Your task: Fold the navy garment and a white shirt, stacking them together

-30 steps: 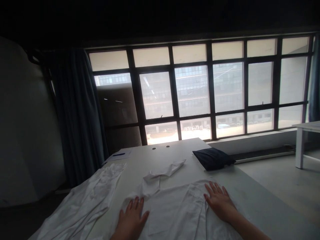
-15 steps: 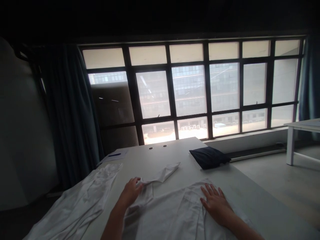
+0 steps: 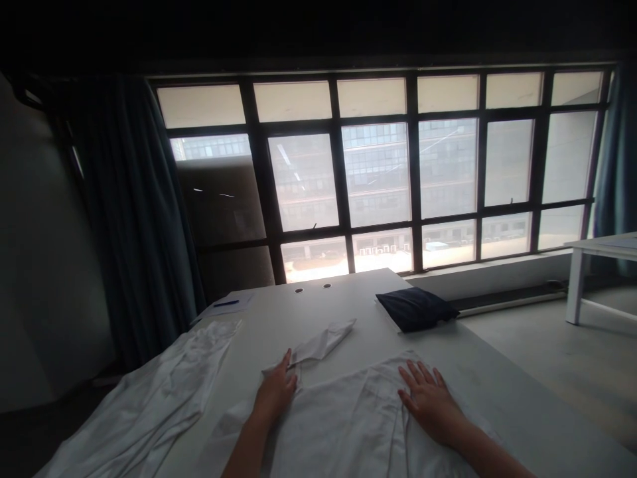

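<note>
A white garment (image 3: 343,418) is spread over the near part of the white table, with one narrow piece of cloth (image 3: 326,340) reaching out past its far left corner. My left hand (image 3: 277,387) rests on that corner, where the narrow piece joins; its fingers point away from me and look apart, with nothing visibly gripped. On the right side of the garment my right hand (image 3: 428,398) lies palm down, fingers spread. Cloth also shows to the left of my left forearm.
Another white garment (image 3: 164,392) lies crumpled along the table's left edge. Behind it are papers (image 3: 236,305) with a blue pen (image 3: 226,303). A dark folded cloth (image 3: 415,309) sits at the table's right edge. A second table (image 3: 574,279) stands far right.
My left hand has moved slightly right and its fingers have straightened, no longer curled at the cloth. Cloth now spreads left of that forearm. My right hand has stayed in place.
</note>
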Available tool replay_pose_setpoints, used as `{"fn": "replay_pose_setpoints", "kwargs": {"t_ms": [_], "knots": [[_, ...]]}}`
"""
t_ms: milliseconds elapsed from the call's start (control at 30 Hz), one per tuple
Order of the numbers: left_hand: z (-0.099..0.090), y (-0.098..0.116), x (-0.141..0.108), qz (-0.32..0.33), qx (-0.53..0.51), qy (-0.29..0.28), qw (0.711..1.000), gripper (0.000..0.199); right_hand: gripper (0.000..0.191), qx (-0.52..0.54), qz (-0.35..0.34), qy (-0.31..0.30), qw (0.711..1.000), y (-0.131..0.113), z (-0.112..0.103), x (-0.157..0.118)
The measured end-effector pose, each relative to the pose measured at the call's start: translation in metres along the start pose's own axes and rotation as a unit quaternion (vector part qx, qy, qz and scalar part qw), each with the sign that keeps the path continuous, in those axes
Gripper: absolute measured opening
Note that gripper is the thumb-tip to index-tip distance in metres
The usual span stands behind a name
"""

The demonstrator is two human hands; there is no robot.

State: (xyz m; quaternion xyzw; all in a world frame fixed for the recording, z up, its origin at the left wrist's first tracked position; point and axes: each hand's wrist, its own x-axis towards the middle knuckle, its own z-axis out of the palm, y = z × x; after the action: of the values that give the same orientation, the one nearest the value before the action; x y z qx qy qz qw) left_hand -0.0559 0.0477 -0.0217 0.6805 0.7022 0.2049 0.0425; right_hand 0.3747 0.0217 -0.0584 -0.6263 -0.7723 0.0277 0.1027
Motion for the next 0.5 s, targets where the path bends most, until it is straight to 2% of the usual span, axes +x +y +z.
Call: {"fn": "replay_pose_setpoints", "kwargs": {"t_ms": [100,267,500], "knots": [[0.0,0.006,-0.002,-0.025,0.031,-0.008,0.999,0.062,0.071,0.0,0.001,-0.004,1.0,0.0,0.001,0.001],[-0.004,0.013,-0.004,-0.056,0.063,-0.003,0.996,0.028,0.072,0.008,0.0,-0.006,1.0,0.001,0.002,0.001],[-0.012,0.017,-0.006,-0.071,0.075,0.015,0.995,0.02,0.072,0.004,0.005,-0.014,1.0,0.0,0.0,0.001]]}}
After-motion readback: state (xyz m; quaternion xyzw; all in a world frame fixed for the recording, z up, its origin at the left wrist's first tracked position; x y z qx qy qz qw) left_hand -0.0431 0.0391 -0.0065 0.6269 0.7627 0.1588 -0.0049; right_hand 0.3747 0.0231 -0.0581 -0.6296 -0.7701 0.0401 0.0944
